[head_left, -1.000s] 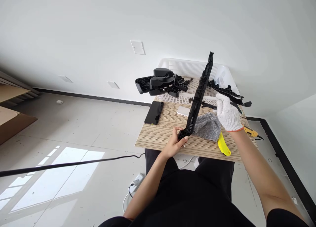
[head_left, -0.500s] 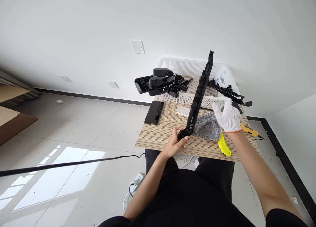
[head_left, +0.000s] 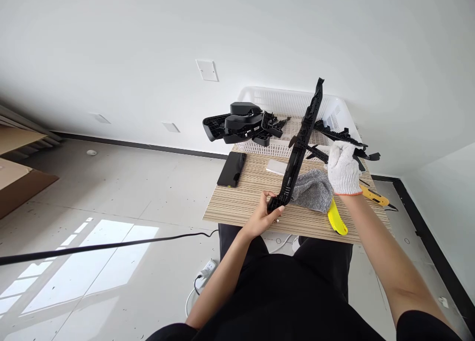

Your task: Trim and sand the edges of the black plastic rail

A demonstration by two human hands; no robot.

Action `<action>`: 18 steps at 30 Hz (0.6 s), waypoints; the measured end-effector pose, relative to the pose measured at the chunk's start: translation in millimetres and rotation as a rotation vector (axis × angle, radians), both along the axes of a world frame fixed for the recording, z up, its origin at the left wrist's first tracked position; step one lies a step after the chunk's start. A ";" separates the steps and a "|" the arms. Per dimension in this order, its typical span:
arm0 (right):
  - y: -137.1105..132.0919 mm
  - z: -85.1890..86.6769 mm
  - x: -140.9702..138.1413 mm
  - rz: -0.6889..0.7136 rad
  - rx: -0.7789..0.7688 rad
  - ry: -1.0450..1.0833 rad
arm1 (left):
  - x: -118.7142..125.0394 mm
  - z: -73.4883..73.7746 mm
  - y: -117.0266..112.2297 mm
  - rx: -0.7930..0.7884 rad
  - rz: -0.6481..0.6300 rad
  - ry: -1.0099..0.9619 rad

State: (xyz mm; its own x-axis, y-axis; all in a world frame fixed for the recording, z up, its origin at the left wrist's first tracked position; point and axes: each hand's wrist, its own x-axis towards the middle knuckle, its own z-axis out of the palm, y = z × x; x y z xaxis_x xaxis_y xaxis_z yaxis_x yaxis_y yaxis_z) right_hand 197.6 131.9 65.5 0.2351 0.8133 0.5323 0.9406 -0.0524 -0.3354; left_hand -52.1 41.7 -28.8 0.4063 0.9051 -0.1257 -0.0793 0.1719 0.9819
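My bare left hand (head_left: 262, 216) grips the lower end of a long black plastic trim strip (head_left: 301, 143), which slants up and away over the basket. In a white knit glove, my right hand (head_left: 342, 169) is closed on a slim black tool (head_left: 318, 153); its far end reaches the middle of the strip. Its exact kind is unclear. Below the strip lies a grey cloth or glove (head_left: 313, 190), with a yellow-handled cutter (head_left: 337, 219) partly under it, near the table's front edge.
A white plastic basket (head_left: 285, 94) stands against the wall, with several black plastic parts (head_left: 243, 123) at its left and another black strip (head_left: 345, 139) at its right. On the wooden table (head_left: 226, 207) are a phone (head_left: 232, 169), a white pad (head_left: 276, 167) and a yellow corded tool (head_left: 374, 196).
My right hand has moved slightly right and away from me, and the black tool now meets the strip higher up. The left hand keeps its grip; the strip's top leans slightly right.
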 end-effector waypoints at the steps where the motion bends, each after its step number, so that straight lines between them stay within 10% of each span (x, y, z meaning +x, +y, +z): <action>1: 1.3 0.3 -0.6 -0.031 -0.002 0.034 | -0.1 1.4 -0.2 0.007 0.000 0.009; 18: 9.8 4.7 1.4 -0.080 0.007 0.232 | -3.4 6.5 -1.2 0.121 0.008 0.079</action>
State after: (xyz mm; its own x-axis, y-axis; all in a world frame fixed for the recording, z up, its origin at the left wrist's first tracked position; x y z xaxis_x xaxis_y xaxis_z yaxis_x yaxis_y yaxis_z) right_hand 199.0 141.8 70.2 0.4151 0.7835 0.4623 0.8313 -0.1203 -0.5426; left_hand -55.5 40.5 -22.3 0.3919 0.9188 -0.0470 -0.0016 0.0518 0.9987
